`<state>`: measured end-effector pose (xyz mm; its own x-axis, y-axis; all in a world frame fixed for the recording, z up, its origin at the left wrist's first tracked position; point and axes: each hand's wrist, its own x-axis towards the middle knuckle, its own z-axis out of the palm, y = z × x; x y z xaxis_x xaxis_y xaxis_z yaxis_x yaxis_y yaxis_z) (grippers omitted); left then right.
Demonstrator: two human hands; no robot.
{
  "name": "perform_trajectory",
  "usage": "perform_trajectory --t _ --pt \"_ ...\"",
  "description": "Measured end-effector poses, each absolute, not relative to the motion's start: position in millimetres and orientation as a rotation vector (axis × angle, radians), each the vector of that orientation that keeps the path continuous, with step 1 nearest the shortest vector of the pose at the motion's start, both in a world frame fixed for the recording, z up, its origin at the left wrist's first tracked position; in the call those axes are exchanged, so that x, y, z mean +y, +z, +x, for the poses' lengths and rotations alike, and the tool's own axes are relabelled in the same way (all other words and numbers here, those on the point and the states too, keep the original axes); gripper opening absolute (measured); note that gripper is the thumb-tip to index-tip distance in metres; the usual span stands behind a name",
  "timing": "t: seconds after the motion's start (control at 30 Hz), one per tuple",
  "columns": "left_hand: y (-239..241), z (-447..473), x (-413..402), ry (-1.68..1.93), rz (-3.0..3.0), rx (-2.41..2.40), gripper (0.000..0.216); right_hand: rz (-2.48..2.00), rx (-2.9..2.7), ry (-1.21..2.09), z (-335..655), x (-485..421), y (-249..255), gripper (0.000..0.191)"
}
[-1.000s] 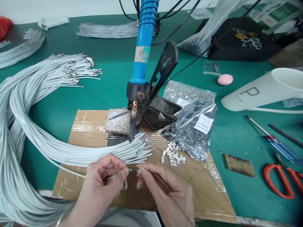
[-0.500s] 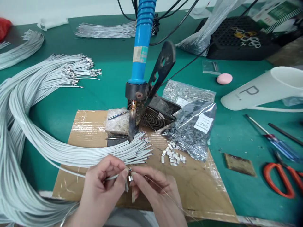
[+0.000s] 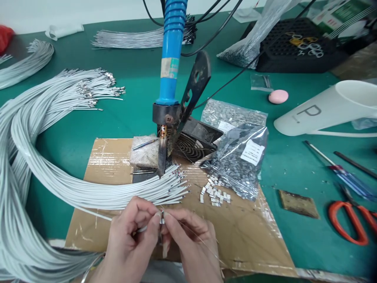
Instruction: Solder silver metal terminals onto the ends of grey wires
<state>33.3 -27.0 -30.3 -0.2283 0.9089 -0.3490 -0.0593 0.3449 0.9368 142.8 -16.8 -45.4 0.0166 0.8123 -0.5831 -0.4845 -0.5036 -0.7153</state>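
My left hand (image 3: 132,236) pinches a white cable (image 3: 100,214) near its end, low in the middle of the head view. Facing it, my right hand (image 3: 193,239) is closed at the fingertips, with a thin wire (image 3: 206,243) trailing from it toward the lower right. Between the touching fingertips shows a small silvery metal piece (image 3: 161,221); the cable's tip is mostly hidden there. Just above both hands lies a bundle of white cables (image 3: 118,192). A blue-handled soldering iron (image 3: 172,47) points down over the bundle, held in a black bracket (image 3: 196,78).
Cardboard (image 3: 241,236) covers the green table here. Loose metal pieces (image 3: 215,192) lie beside a bag of small parts (image 3: 241,157). Red-handled scissors (image 3: 347,220), a screwdriver (image 3: 338,169) and a white cup (image 3: 324,110) stand or lie right. More cables (image 3: 17,196) fill the left.
My fingertips have come closer together. My right hand has shifted slightly left, and the small metal piece now sits nearer my left fingertips.
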Motion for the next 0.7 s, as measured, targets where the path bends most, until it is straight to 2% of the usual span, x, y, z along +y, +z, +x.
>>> perform_trajectory --t 0.13,0.27,0.4,0.5,0.7 --pt "-33.1 33.2 -30.1 1.083 0.730 1.513 0.034 -1.350 -0.426 1.618 141.4 -23.5 -51.1 0.030" --pt "-32.6 33.3 -31.0 1.089 0.641 1.474 0.042 -1.381 -0.728 1.314 139.2 -28.8 -57.4 0.013" --pt "-24.4 34.6 -23.9 1.068 0.589 1.524 0.045 -1.319 -0.972 1.065 138.9 -26.3 -58.4 0.017" --pt "-18.2 33.3 -15.3 1.036 0.559 1.593 0.039 -1.292 -1.011 1.121 143.1 -22.5 -57.0 0.019" --pt "-17.3 24.9 -7.3 0.983 0.606 1.647 0.026 -1.373 -0.708 1.353 154.2 -17.7 -53.6 0.009"
